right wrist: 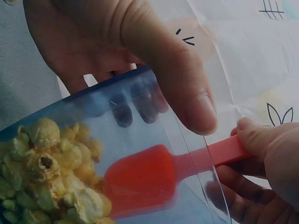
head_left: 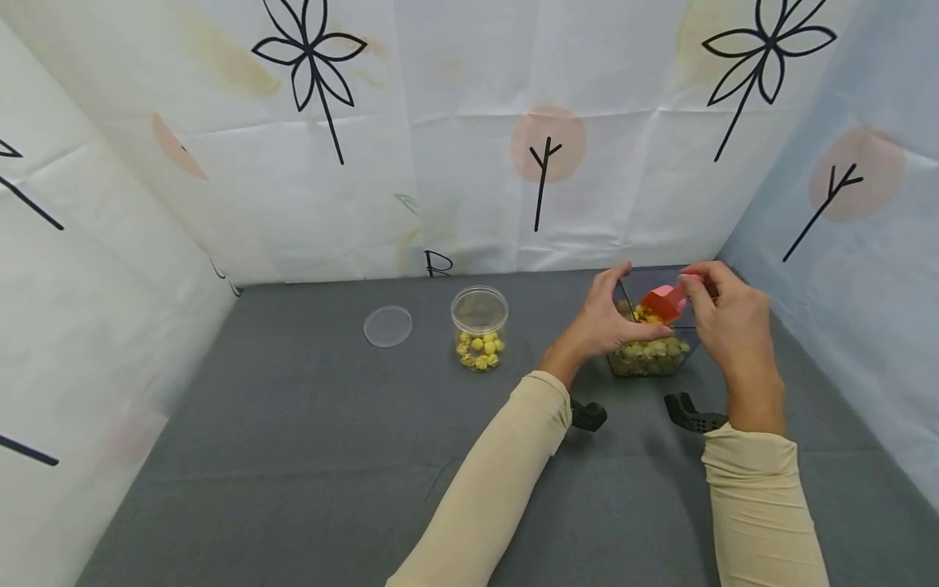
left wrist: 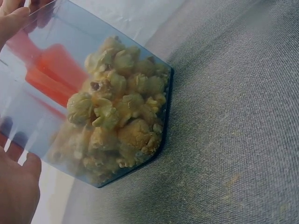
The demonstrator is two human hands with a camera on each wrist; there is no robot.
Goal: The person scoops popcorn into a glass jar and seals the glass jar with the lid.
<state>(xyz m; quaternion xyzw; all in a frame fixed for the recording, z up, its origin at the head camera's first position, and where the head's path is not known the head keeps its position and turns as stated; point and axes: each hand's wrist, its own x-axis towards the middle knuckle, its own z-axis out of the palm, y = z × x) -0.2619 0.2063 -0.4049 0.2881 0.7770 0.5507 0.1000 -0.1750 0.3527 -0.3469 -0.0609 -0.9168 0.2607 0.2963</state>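
A clear square-sided container [head_left: 649,363] with popcorn [left wrist: 117,112] in it stands at the right of the table. My left hand [head_left: 609,314] grips its upper wall, thumb across the near side and fingers behind the far side. In my right hand [head_left: 734,318] the handle of a red scoop [right wrist: 140,182] is pinched between thumb and fingers. The scoop's head is inside the container, right at the popcorn, seen through the clear wall in both wrist views.
Left of the container stands a clear round jar [head_left: 480,326] with some yellow popcorn at its bottom. A clear round lid [head_left: 388,326] lies flat further left on the grey cloth-covered table [head_left: 308,456]. Patterned white fabric [head_left: 469,163] rises behind and at both sides.
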